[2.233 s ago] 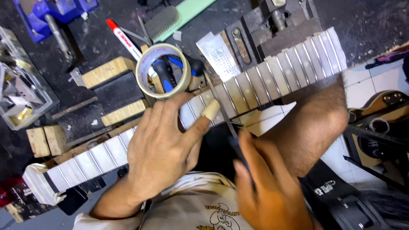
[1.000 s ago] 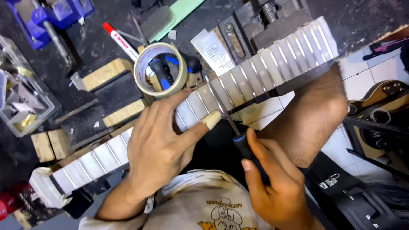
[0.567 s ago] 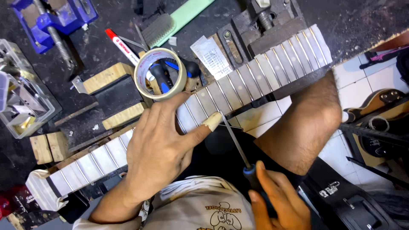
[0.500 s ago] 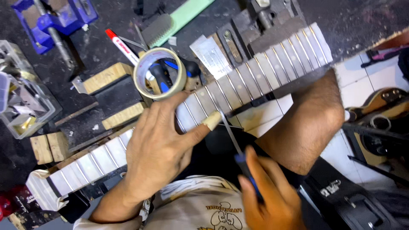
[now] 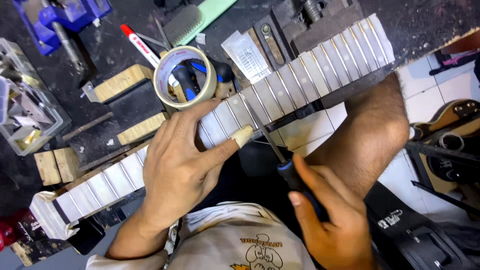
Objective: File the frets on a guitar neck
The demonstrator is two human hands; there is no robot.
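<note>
A guitar neck (image 5: pixel 300 80) with masked frets lies diagonally across the dark bench, lower left to upper right. My left hand (image 5: pixel 182 165) presses flat on its middle, the taped thumb tip against the near edge. In my right hand (image 5: pixel 330 220) is a thin file with a blue-and-black handle (image 5: pixel 290 172). Its blade (image 5: pixel 265 132) slants up onto a fret just right of my left thumb.
A roll of tape (image 5: pixel 184 80) stands behind the neck, with wooden blocks (image 5: pixel 122 82), a red marker (image 5: pixel 140 44), a green brush (image 5: pixel 197 17) and a blue vise (image 5: pixel 60 15). A clear plastic box (image 5: pixel 25 107) sits at left. My knee (image 5: pixel 380 130) and a guitar body (image 5: pixel 455 117) are right.
My right hand slid the file back and forth along the fret, down toward me and up again. The left hand stayed pressed on the neck.
</note>
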